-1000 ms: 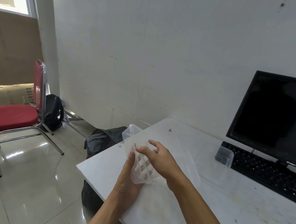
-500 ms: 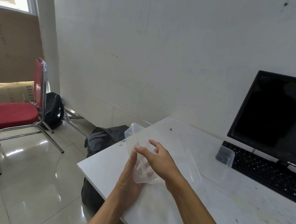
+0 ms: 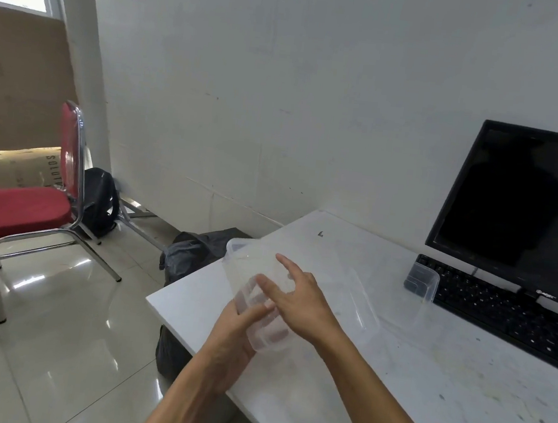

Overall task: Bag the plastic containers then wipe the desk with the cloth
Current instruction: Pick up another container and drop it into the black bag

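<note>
A clear plastic container (image 3: 250, 270) is tilted above the left end of the white desk (image 3: 408, 380). My left hand (image 3: 235, 331) holds it from below at its near end. My right hand (image 3: 299, 299) rests on its top with fingers spread. A second clear container (image 3: 361, 299) lies on the desk just right of my hands. A small clear container (image 3: 422, 282) sits on the left end of the keyboard (image 3: 508, 307). A dark bag (image 3: 194, 254) stands on the floor by the desk's left edge. No cloth is in view.
A black monitor (image 3: 519, 209) stands at the back right behind the keyboard. A red chair (image 3: 23, 205) is on the tiled floor to the left, with a black backpack (image 3: 100, 199) behind it by the wall. Cardboard leans at far left.
The held container has tilted and shifted slightly toward me between my hands. My right hand's fingers have spread wider over it. The view moved a little.
</note>
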